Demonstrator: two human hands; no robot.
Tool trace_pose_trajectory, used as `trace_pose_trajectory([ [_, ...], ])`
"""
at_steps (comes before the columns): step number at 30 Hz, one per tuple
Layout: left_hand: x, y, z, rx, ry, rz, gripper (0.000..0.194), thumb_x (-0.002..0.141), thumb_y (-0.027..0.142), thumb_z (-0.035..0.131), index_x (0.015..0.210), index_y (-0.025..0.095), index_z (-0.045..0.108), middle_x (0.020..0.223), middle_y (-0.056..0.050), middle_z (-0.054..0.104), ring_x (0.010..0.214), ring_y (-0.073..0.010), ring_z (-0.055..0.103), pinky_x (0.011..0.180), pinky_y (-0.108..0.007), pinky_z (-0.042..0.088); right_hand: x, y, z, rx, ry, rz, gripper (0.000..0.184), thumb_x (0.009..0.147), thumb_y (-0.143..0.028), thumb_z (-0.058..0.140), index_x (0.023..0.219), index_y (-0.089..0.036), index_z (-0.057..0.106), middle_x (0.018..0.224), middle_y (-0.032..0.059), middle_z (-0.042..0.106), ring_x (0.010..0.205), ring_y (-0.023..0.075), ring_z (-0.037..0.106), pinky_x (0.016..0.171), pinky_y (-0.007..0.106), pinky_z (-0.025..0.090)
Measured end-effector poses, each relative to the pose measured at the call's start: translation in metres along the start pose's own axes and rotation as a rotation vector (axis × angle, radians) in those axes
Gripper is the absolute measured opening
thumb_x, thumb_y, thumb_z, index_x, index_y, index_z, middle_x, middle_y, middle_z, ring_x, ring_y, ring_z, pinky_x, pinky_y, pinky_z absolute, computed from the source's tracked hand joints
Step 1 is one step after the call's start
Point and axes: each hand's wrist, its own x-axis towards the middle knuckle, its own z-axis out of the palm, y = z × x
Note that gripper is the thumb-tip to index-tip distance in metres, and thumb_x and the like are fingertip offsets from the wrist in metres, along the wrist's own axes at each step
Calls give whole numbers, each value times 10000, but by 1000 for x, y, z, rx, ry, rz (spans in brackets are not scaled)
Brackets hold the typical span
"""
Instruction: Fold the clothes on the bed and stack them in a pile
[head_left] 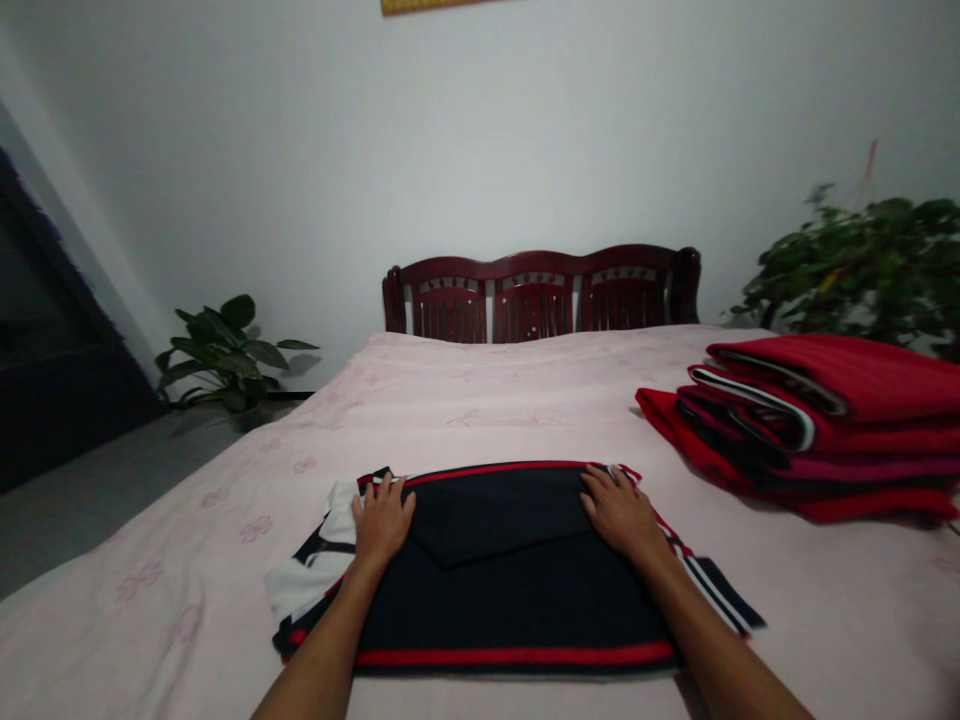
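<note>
Left hand [382, 520] and right hand [619, 513] open and flat, gripping nothing, both resting on the top edge of a folded navy garment [510, 600] with red stripes, white sleeve [307, 570] out left, striped sleeve [720, 595] out right, on a pink bedsheet [225, 500], stacked red clothes [817, 430] to the right

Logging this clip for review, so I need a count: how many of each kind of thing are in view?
Hands: 2, left hand, right hand
Navy garment: 1
Stack of red clothes: 1
Leafy plants: 2
Bed: 1
Total: 7
</note>
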Motion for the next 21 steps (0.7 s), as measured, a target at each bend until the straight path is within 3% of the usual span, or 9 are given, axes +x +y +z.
trace_pose_trajectory([
  [21,-1,1,-3,-8,11,4,511,970,429,366,1428,253,510,1550,-73,429,1392,-372,386,1121,-591,265,2,2,4,-14,11,-19,510,976,-376,333,1421,-211,519,1557,37,405,1416,341,321,1070,521,378],
])
